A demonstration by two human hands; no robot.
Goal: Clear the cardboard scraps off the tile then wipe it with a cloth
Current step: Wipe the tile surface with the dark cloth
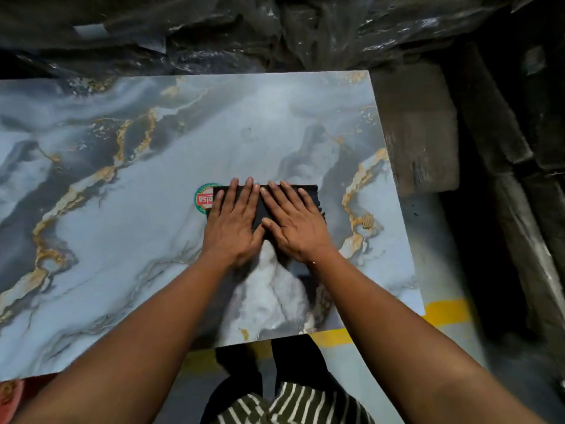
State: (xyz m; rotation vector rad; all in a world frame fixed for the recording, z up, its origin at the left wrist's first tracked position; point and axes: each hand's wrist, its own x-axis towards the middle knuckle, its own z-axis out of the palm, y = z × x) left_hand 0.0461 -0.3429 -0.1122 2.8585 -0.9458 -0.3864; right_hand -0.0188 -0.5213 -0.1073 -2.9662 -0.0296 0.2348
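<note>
While pressing flat and spread on the dark cloth [308, 191], both hands, left hand [234, 221] and right hand [295, 228], needed firm, slow pushes across the tile [122, 185].

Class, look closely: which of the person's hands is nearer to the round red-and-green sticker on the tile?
Left. The left hand lies flat on the dark cloth right beside the sticker, almost touching it. The right hand presses the cloth further away, beyond the left.

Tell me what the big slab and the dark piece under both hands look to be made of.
Slab: looks like glazed ceramic or porcelain tile printed as blue-grey marble with gold veins; smooth with a soft sheen, thin straight edges, round brand sticker. Dark piece: probably cloth, matte black, ragged right edge; it could be something else.
</note>
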